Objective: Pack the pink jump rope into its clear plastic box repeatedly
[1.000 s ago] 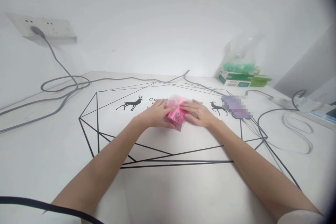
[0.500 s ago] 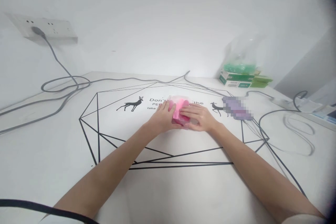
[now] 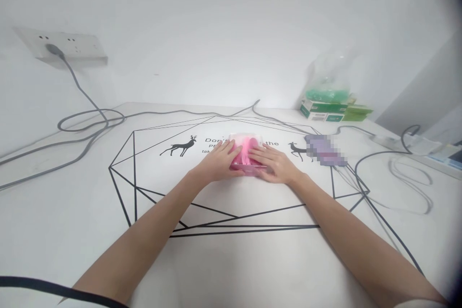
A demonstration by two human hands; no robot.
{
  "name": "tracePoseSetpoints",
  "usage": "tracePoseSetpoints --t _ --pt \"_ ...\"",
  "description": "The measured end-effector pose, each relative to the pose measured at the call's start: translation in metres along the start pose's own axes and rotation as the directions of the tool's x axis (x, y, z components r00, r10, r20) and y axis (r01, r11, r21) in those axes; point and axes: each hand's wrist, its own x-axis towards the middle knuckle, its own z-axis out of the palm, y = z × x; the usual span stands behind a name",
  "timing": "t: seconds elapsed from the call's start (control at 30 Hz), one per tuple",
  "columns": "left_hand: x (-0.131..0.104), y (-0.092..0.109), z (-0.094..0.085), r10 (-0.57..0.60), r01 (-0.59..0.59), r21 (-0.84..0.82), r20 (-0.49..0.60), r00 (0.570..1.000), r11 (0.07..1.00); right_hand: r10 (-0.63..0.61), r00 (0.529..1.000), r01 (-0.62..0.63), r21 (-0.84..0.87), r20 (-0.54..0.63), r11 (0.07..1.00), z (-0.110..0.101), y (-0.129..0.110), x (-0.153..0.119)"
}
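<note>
Between my hands, on the printed white tabletop, sits a small clear plastic box point(image 3: 247, 169) with bright pink contents point(image 3: 246, 148); their exact kind is not clear. My left hand point(image 3: 220, 161) grips the box's left side, fingers over the top edge and thumb at the near face. On the right side my right hand point(image 3: 273, 162) does the same, its fingertips lying over the pink contents. The fingers hide both sides of the box and part of the printed lettering behind it.
A blurred purple item point(image 3: 326, 150) lies right of my hands. Green-and-white boxes point(image 3: 327, 109) carry a clear bag point(image 3: 329, 82) at the back right. Grey cables point(image 3: 90, 125) run along the left and back, from a wall socket point(image 3: 77, 47). A power strip point(image 3: 391, 142) lies right.
The box has turned so its long near face is squarer to me. My left hand has shifted slightly left, and more of the pink contents shows. The view tilted slightly.
</note>
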Motion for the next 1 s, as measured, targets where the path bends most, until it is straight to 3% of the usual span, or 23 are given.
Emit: tracePoseSetpoints --t 0.23,0.6,0.83,0.93,1.0 --pt "0.004 -0.008 0.015 0.036 -0.036 0.001 -0.090 0.995 0.999 0.091 0.995 -0.090 -0.031 0.027 0.995 0.002 -0.005 -0.001" --pt "0.003 -0.008 0.023 -0.073 0.053 -0.182 -0.101 0.992 0.982 0.108 0.994 -0.108 -0.009 -0.007 0.994 0.005 -0.004 -0.001" --pt "0.002 -0.003 0.011 -0.039 0.031 -0.136 -0.057 0.998 0.990 0.129 0.992 -0.129 0.026 -0.014 0.991 0.001 -0.003 -0.002" --pt "-0.004 -0.002 0.004 -0.067 0.064 -0.147 -0.019 0.998 0.987 0.217 0.974 -0.215 0.045 -0.059 0.976 -0.001 -0.002 -0.004" --pt "-0.010 -0.003 0.003 -0.114 0.105 -0.138 -0.058 0.992 0.985 0.318 0.941 -0.315 0.043 -0.116 0.948 -0.001 -0.002 -0.005"
